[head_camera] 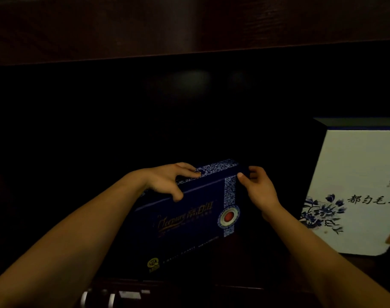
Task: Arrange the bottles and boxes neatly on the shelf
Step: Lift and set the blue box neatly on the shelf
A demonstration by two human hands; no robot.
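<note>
A dark blue box (pixel 189 227) with a blue-and-white patterned band and a red round seal stands tilted inside a dark shelf compartment. My left hand (pixel 167 181) grips its top edge, fingers over the top and thumb on the front face. My right hand (pixel 258 187) pinches the box's upper right corner. A white box (pixel 354 181) with blue flowers and black characters stands upright to the right, apart from the blue box.
The dark wooden board (pixel 189 25) of the shelf above spans the top of the view. The compartment behind the boxes is very dark. Shiny metal parts (pixel 114 296) show at the bottom edge, below the shelf's front.
</note>
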